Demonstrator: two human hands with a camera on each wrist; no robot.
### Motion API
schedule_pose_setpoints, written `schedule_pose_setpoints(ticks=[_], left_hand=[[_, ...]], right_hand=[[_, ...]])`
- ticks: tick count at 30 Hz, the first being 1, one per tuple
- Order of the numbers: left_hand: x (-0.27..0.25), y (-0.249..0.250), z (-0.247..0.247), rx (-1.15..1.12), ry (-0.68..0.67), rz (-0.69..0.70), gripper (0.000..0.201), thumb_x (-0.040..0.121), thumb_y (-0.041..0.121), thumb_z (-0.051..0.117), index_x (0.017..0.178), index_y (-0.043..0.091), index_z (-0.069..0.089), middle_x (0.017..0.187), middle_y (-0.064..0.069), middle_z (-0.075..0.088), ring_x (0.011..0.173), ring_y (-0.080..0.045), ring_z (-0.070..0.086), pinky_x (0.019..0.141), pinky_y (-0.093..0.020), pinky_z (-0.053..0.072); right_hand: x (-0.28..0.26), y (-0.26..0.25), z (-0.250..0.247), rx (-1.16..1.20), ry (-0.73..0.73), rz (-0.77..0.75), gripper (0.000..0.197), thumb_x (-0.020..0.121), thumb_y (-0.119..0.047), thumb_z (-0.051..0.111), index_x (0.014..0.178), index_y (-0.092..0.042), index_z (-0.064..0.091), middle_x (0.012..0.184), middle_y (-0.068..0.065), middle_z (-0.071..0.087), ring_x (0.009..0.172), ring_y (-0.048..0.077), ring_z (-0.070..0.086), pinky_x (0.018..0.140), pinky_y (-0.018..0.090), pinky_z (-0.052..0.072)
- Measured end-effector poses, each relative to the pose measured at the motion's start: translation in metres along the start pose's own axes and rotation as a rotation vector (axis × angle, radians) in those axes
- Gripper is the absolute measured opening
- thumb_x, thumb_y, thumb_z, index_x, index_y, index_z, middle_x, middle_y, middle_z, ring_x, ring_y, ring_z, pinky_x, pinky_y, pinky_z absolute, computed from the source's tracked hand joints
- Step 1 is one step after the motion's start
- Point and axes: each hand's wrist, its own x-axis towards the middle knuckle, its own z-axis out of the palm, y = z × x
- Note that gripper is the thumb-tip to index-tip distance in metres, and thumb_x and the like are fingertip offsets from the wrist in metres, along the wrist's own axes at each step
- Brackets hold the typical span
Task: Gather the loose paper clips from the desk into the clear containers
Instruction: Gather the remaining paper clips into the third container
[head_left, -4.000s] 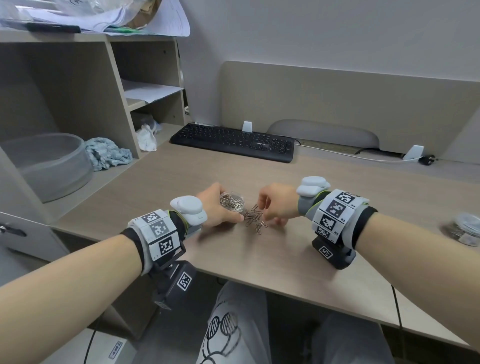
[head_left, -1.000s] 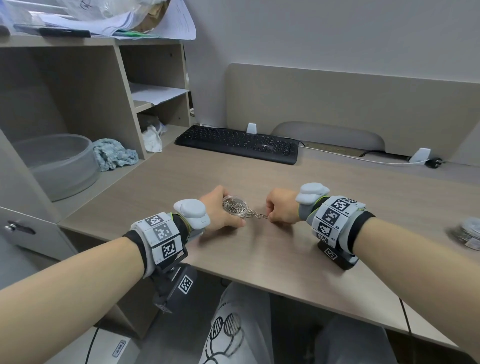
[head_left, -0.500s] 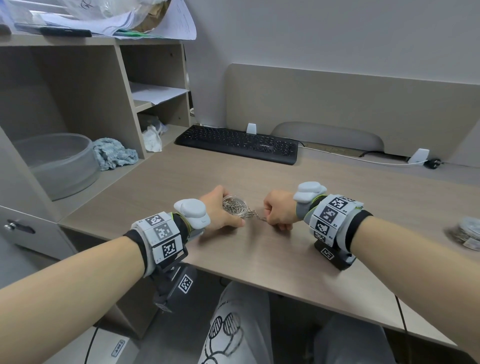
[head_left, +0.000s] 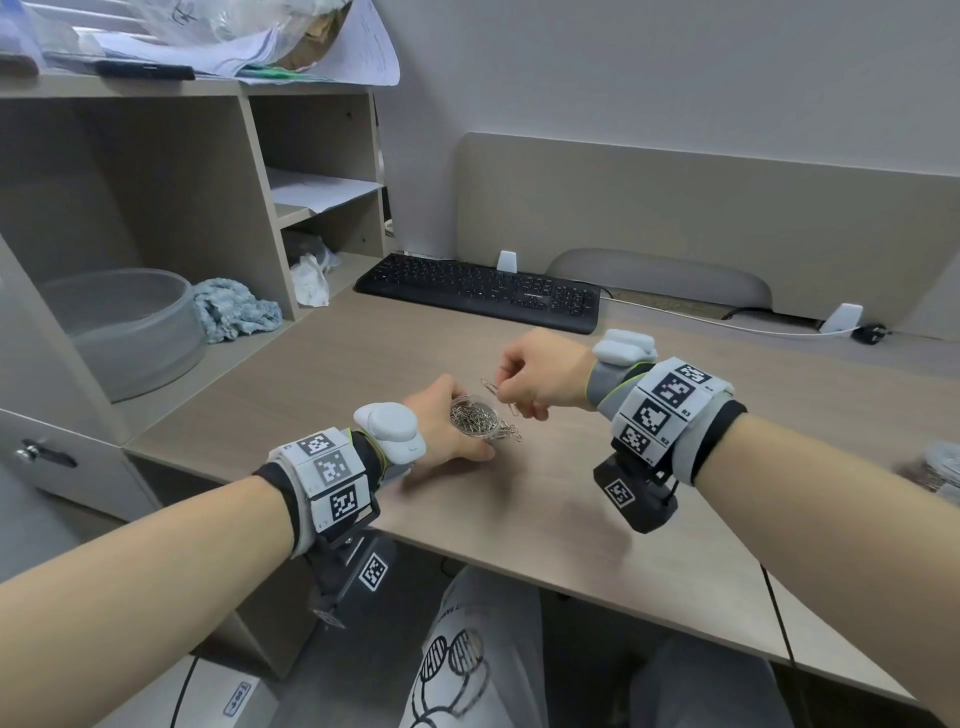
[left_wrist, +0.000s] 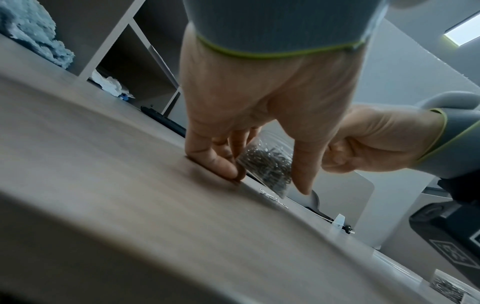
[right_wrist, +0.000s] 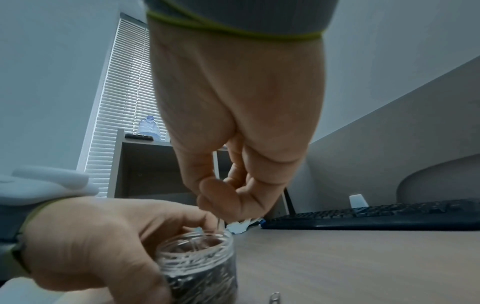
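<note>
A small clear jar full of silver paper clips stands on the desk, and my left hand grips its side. In the left wrist view my fingers wrap the jar. My right hand is raised just above and right of the jar, pinching a few paper clips that dangle over the rim. In the right wrist view thin clip wires hang from my pinching fingers into the jar mouth. A few loose clips lie on the desk beside the jar.
A second clear container of clips sits at the desk's right edge. A black keyboard lies at the back. A shelf unit on the left holds a grey tub and a blue cloth. A cable runs along the back.
My right hand has lifted off the desk with a few clips and moved up over the jar. The loose pile has shrunk since four seconds ago. My left hand keeps holding the jar.
</note>
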Motion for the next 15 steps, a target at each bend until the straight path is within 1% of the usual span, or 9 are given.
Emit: schedule_pose_setpoints(ticks=[2,4,6,7,8,10,12,13,15], left_hand=[[-0.001,0.0,-0.001,0.006,-0.004,0.006,0.09,0.037,0.068,0.073,0.114,0.029,0.048,0.105,0.005,0.067,0.096,-0.02,0.063,0.089,-0.042,0.052],[-0.002,-0.001,-0.002,0.012,-0.01,0.006,0.093,0.035,0.071,0.07,0.115,0.03,0.047,0.104,0.006,0.066,0.095,-0.02,0.063,0.089,-0.041,0.052],[-0.003,-0.001,-0.003,0.005,-0.011,-0.001,0.091,0.038,0.07,0.072,0.115,0.029,0.047,0.104,0.006,0.065,0.096,-0.02,0.063,0.09,-0.04,0.051],[-0.003,-0.002,-0.004,0.0,-0.006,-0.006,0.09,0.039,0.069,0.073,0.115,0.028,0.047,0.105,0.006,0.065,0.096,-0.02,0.063,0.09,-0.041,0.051],[-0.002,-0.003,-0.005,-0.002,0.0,-0.012,0.088,0.04,0.068,0.074,0.114,0.027,0.047,0.105,0.005,0.066,0.096,-0.02,0.063,0.09,-0.041,0.051],[-0.001,-0.004,-0.008,0.007,0.013,-0.027,0.083,0.046,0.064,0.079,0.111,0.025,0.047,0.102,0.003,0.066,0.093,-0.022,0.064,0.088,-0.042,0.052],[0.001,-0.006,-0.011,-0.004,0.02,-0.041,0.083,0.047,0.063,0.08,0.111,0.023,0.047,0.099,0.002,0.067,0.087,-0.024,0.066,0.083,-0.042,0.055],[0.002,-0.007,-0.011,-0.017,0.02,-0.046,0.084,0.046,0.063,0.08,0.111,0.023,0.047,0.098,0.001,0.068,0.084,-0.025,0.067,0.081,-0.044,0.056],[0.002,-0.007,-0.011,-0.026,0.019,-0.044,0.082,0.048,0.061,0.082,0.111,0.023,0.047,0.098,0.0,0.068,0.081,-0.025,0.067,0.08,-0.044,0.057]], right_hand=[[0.003,-0.004,0.006,0.019,0.004,-0.035,0.007,0.081,0.0,0.058,0.081,-0.005,0.063,0.055,0.009,0.061,0.038,0.015,0.053,0.044,0.02,0.043],[0.006,-0.005,0.009,0.08,0.021,-0.063,0.004,0.084,-0.001,0.061,0.084,-0.004,0.064,0.058,0.011,0.063,0.039,0.015,0.057,0.044,0.021,0.047],[0.009,-0.004,0.007,0.166,0.066,-0.081,0.003,0.086,-0.001,0.061,0.085,-0.003,0.063,0.066,0.017,0.065,0.05,0.023,0.062,0.052,0.03,0.055],[0.011,-0.003,0.006,0.176,0.094,-0.082,0.003,0.086,-0.001,0.061,0.087,-0.002,0.063,0.071,0.02,0.066,0.054,0.026,0.063,0.055,0.033,0.057],[0.013,0.001,0.004,0.156,0.118,-0.07,0.003,0.087,-0.002,0.061,0.087,-0.002,0.063,0.073,0.021,0.066,0.055,0.026,0.063,0.054,0.032,0.057],[0.014,0.012,0.002,0.046,0.101,0.005,0.003,0.088,-0.009,0.063,0.087,-0.006,0.063,0.071,0.016,0.066,0.049,0.02,0.061,0.049,0.025,0.054],[0.011,0.024,0.005,-0.104,-0.005,0.116,0.014,0.086,-0.021,0.068,0.088,-0.007,0.065,0.067,0.011,0.068,0.047,0.018,0.063,0.054,0.025,0.055],[0.01,0.029,0.008,-0.166,-0.058,0.162,0.023,0.084,-0.028,0.071,0.089,-0.006,0.066,0.067,0.011,0.069,0.048,0.019,0.065,0.059,0.027,0.057],[0.01,0.034,0.016,-0.227,-0.097,0.202,0.039,0.078,-0.042,0.074,0.087,-0.005,0.067,0.065,0.01,0.069,0.051,0.022,0.068,0.065,0.033,0.058]])
